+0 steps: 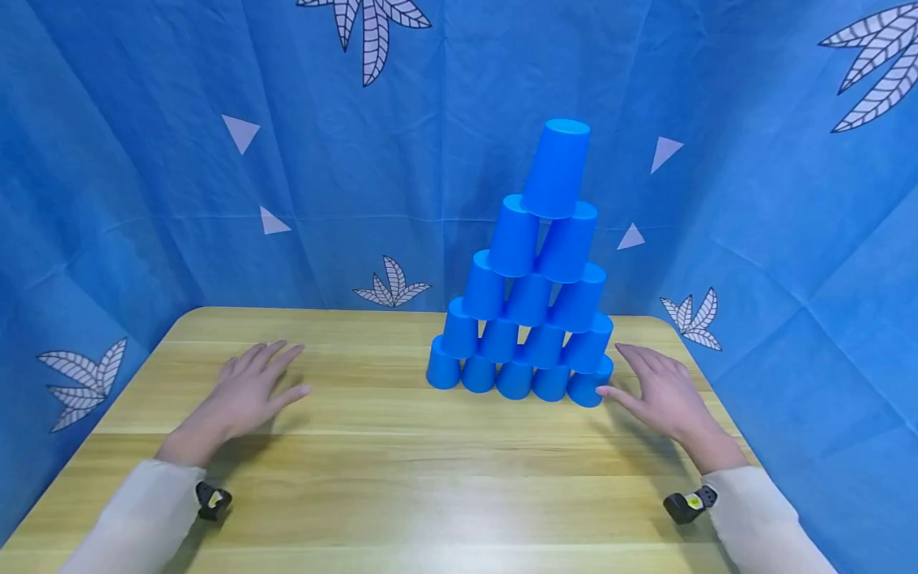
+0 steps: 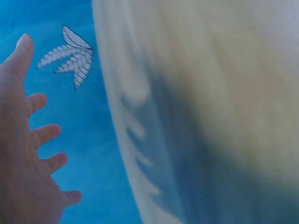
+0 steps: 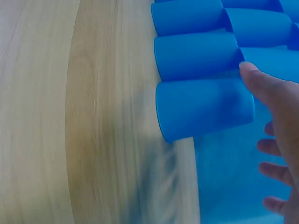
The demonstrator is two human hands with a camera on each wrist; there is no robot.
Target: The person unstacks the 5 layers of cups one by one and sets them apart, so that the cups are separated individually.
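Note:
Blue plastic cups, all upside down, form a pyramid of several rows at the back right of the table, with a single cup (image 1: 558,169) at its top. Beside the pyramid's right end, my right hand (image 1: 665,397) has its fingers spread and its thumb toward the bottom corner cup (image 1: 588,387). In the right wrist view, the thumb (image 3: 261,81) overlaps the upper end of that cup (image 3: 201,109). Out to the left, over the table, my left hand (image 1: 247,399) holds nothing, and its fingers are spread in the left wrist view too.
The wooden table (image 1: 402,454) has rounded far corners. Behind it and along the sides hangs a blue cloth (image 1: 445,143) printed with white leaves and triangles. Each wrist carries a small black camera, one at the left (image 1: 213,501) and one at the right (image 1: 690,504).

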